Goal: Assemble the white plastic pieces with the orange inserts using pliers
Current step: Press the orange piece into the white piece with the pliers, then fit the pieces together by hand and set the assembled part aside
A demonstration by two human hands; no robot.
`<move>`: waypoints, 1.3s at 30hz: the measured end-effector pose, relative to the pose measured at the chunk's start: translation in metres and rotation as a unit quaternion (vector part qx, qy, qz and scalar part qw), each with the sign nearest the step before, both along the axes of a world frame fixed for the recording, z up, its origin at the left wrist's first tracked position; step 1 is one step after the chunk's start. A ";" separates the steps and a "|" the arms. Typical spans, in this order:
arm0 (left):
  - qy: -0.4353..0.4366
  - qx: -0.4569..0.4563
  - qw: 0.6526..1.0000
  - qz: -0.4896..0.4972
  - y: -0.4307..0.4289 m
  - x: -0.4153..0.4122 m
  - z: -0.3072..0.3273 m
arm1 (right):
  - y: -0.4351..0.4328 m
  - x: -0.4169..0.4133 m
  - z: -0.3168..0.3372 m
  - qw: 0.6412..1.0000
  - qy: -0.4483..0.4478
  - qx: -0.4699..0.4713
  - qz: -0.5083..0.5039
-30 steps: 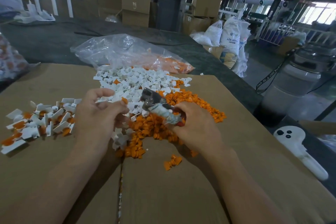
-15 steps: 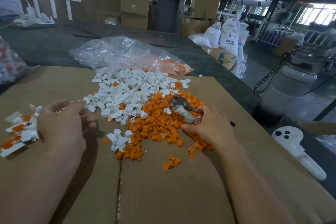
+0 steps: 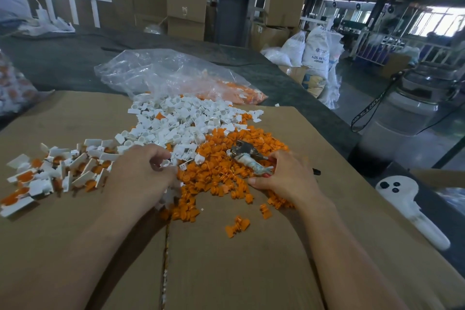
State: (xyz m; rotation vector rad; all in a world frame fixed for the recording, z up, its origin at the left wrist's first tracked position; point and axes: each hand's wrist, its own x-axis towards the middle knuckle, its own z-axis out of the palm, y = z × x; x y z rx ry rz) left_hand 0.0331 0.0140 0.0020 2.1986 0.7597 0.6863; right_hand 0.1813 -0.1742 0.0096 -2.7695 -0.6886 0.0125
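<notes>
Hands first: my right hand [image 3: 284,178] is wrapped round the pliers [image 3: 247,158], whose nose points away and leftward over the orange inserts [image 3: 216,173]. My left hand [image 3: 141,173] has fingers curled at the near edge of the white pieces [image 3: 181,118], can't tell if it's grabbed one. That pile's straight beyond it, so left's nearer for the next pick.
</notes>
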 end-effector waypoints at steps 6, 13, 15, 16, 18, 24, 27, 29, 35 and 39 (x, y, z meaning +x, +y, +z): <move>0.058 0.055 0.995 -0.053 -0.005 0.005 -0.002 | 0.003 -0.001 -0.004 1.000 0.003 -0.014 0.010; 0.056 0.040 0.997 -0.033 -0.003 0.004 -0.003 | 0.006 -0.004 -0.003 1.000 0.005 -0.012 0.008; 0.061 0.034 0.997 -0.034 -0.002 0.003 -0.003 | 0.006 -0.005 -0.003 1.000 0.000 -0.013 0.008; 0.063 0.030 0.997 -0.035 -0.003 0.002 -0.003 | 0.006 -0.005 -0.003 1.000 -0.004 -0.014 0.010; 0.061 0.016 0.997 -0.034 -0.004 0.002 -0.002 | 0.007 -0.006 -0.003 1.000 -0.010 -0.013 0.013; -0.041 0.022 0.999 0.022 -0.007 0.001 0.004 | 0.010 -0.014 0.000 0.995 -0.061 0.070 0.040; -0.079 -0.007 0.997 0.010 -0.015 -0.003 0.010 | 0.018 -0.027 0.005 0.978 -0.078 0.158 0.110; -0.083 -0.002 0.997 -0.009 -0.020 -0.005 0.012 | 0.025 -0.039 0.007 0.969 -0.064 0.157 0.180; -0.081 -0.002 0.996 -0.044 -0.023 -0.008 0.014 | 0.040 -0.050 0.001 0.963 -0.051 0.037 0.261; -0.129 -0.072 0.987 -0.058 -0.027 -0.009 0.014 | 0.041 -0.051 0.000 0.963 -0.064 0.035 0.261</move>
